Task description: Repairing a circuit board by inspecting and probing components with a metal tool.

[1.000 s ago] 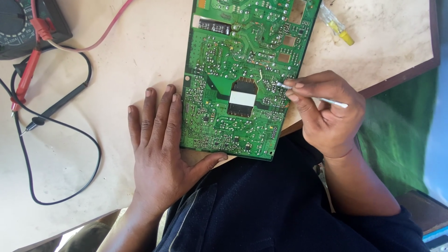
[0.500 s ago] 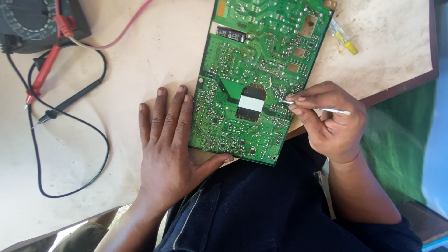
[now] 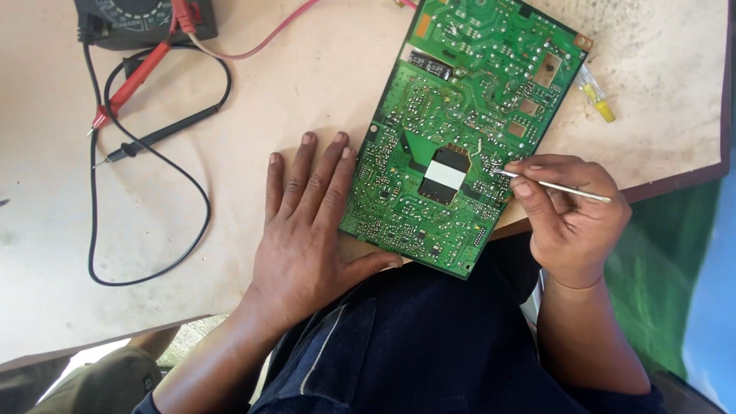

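Observation:
A green circuit board (image 3: 460, 123) lies solder side up on the pale table (image 3: 291, 92), its near corner hanging over the table edge. My left hand (image 3: 307, 230) rests flat on the table beside the board's left edge, fingers together, thumb under the board's near edge. My right hand (image 3: 567, 218) pinches a thin white stick-like tool (image 3: 556, 186), whose tip touches the board near its right edge, beside a black and white rectangular cut-out (image 3: 443, 175).
A dark multimeter (image 3: 142, 19) sits at the far left with a red probe (image 3: 130, 80), a black probe (image 3: 161, 136) and looping black cable (image 3: 195, 222). A small yellow-tipped tool (image 3: 596, 96) lies right of the board. Dark trousers (image 3: 414, 345) are below.
The view has shifted, so everything sits further right and lower in frame. My left hand stays flat by the board. My right hand keeps the tool tip on the board at about the same spot.

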